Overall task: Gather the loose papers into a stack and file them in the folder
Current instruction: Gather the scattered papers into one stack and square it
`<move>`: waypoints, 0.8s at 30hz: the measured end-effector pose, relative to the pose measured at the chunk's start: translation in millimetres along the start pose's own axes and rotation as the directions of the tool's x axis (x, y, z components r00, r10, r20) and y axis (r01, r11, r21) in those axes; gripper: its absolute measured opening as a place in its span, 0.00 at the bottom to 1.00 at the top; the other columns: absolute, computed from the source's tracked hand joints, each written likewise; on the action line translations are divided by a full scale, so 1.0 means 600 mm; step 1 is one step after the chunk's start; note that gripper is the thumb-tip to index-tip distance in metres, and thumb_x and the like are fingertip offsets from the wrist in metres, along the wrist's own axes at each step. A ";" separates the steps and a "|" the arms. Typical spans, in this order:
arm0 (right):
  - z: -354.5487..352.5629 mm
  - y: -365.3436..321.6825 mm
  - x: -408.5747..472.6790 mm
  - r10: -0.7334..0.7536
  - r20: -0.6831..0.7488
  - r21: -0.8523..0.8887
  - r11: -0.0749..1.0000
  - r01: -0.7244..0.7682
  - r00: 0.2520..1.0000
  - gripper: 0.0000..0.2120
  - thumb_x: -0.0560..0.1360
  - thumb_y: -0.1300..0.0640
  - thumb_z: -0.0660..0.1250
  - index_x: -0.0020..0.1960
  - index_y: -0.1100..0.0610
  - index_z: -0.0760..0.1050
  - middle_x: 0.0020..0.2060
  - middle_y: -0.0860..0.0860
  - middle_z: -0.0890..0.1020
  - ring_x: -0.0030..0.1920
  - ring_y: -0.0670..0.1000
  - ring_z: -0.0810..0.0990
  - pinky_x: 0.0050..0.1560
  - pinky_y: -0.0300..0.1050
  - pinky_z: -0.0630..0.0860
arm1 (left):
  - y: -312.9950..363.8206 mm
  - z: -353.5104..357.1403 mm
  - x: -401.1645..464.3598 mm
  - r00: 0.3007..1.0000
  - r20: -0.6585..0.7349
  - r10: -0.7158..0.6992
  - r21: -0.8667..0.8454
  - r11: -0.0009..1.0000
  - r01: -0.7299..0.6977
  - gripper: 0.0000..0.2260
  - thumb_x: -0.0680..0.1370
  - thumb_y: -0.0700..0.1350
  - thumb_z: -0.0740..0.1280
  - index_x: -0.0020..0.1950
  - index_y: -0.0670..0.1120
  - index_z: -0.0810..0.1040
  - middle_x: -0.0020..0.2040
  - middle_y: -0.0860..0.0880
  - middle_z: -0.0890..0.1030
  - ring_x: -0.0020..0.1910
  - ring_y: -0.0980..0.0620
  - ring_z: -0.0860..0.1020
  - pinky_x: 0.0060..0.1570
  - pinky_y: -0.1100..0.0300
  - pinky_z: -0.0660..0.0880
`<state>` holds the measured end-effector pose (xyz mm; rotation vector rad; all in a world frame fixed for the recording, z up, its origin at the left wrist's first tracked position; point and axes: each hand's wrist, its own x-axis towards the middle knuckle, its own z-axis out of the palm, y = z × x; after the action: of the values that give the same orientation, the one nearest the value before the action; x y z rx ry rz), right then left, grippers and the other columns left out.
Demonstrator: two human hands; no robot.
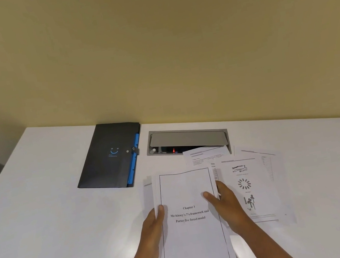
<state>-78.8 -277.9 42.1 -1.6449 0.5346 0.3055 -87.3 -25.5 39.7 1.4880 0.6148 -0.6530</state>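
Note:
A small stack of papers (185,191), topped by a bordered title page, is held over the near edge of the white desk (49,205). My left hand (152,226) grips the stack's left edge with the thumb on top. My right hand (228,204) grips its right edge the same way. More loose sheets lie on the desk to the right: one with diagrams (248,190), one beneath it at the far right (267,164), and one (205,155) partly over the cable hatch. The dark folder (108,157) with blue tabs lies shut with its snap fastened, at the back left.
A grey cable hatch (188,139) is set into the desk at the back, its lid ajar. A yellow wall rises right behind the desk. Grey floor shows below the desk's near edge at the left.

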 end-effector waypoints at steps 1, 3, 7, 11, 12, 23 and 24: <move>-0.002 0.003 0.001 0.016 -0.004 0.024 1.000 -0.016 1.000 0.12 0.79 0.55 0.74 0.60 0.44 0.81 0.56 0.39 0.88 0.59 0.43 0.85 0.61 0.43 0.79 | -0.002 0.000 0.003 1.000 0.001 0.026 0.035 0.999 -0.026 0.17 0.79 0.64 0.66 0.64 0.60 0.78 0.63 0.63 0.79 0.67 0.53 0.76 0.68 0.56 0.70; -0.007 0.013 0.005 0.054 -0.002 0.047 0.997 -0.053 0.999 0.08 0.78 0.53 0.75 0.57 0.47 0.83 0.53 0.46 0.89 0.57 0.48 0.86 0.60 0.43 0.80 | -0.012 0.001 0.008 0.998 0.010 0.056 0.116 0.992 -0.056 0.06 0.81 0.55 0.69 0.58 0.60 0.79 0.59 0.60 0.83 0.66 0.52 0.79 0.60 0.59 0.73; -0.037 0.020 0.019 0.152 -0.029 -0.060 0.986 -0.153 0.988 0.12 0.80 0.45 0.71 0.56 0.53 0.83 0.52 0.52 0.86 0.48 0.52 0.86 0.44 0.39 0.80 | -0.021 0.007 0.008 0.996 -0.012 0.093 0.258 0.962 -0.087 0.10 0.82 0.44 0.69 0.55 0.61 0.77 0.54 0.62 0.83 0.62 0.51 0.81 0.54 0.61 0.75; -0.108 0.019 0.056 0.141 -0.135 -0.277 0.945 -0.174 0.981 0.12 0.77 0.54 0.75 0.59 0.56 0.81 0.53 0.55 0.85 0.54 0.58 0.86 0.52 0.52 0.84 | -0.025 0.005 0.011 0.988 -0.133 0.083 0.279 0.959 -0.043 0.15 0.82 0.44 0.70 0.68 0.52 0.77 0.59 0.55 0.83 0.66 0.44 0.79 0.62 0.54 0.76; -0.130 0.016 0.068 0.138 -0.160 -0.337 0.923 -0.185 0.977 0.16 0.76 0.55 0.77 0.61 0.57 0.80 0.54 0.55 0.85 0.56 0.58 0.85 0.57 0.53 0.82 | -0.029 0.004 0.012 0.984 -0.158 0.083 0.280 0.959 -0.036 0.17 0.82 0.44 0.70 0.71 0.50 0.77 0.62 0.52 0.82 0.67 0.43 0.79 0.65 0.50 0.76; -0.302 -0.016 0.180 0.020 -0.034 -0.852 0.521 -0.039 0.999 0.62 0.65 0.45 0.86 0.84 0.62 0.51 0.83 0.57 0.57 0.83 0.59 0.56 0.79 0.61 0.65 | -0.045 0.015 0.009 0.950 -0.295 0.102 0.207 0.978 -0.041 0.04 0.80 0.41 0.71 0.51 0.51 0.83 0.48 0.46 0.87 0.49 0.42 0.83 0.53 0.45 0.80; -0.308 -0.012 0.185 0.032 -0.007 -0.881 0.473 -0.021 0.999 0.65 0.64 0.43 0.85 0.85 0.62 0.47 0.85 0.57 0.52 0.85 0.59 0.52 0.80 0.62 0.62 | -0.046 0.021 0.008 0.949 -0.301 0.099 0.191 0.981 -0.042 0.03 0.80 0.41 0.71 0.51 0.49 0.83 0.48 0.45 0.87 0.49 0.41 0.83 0.51 0.46 0.79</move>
<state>0.2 -477.6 21.1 -2.6653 0.3965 0.7034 -104.2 -37.4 17.2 1.7956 0.7517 -0.4306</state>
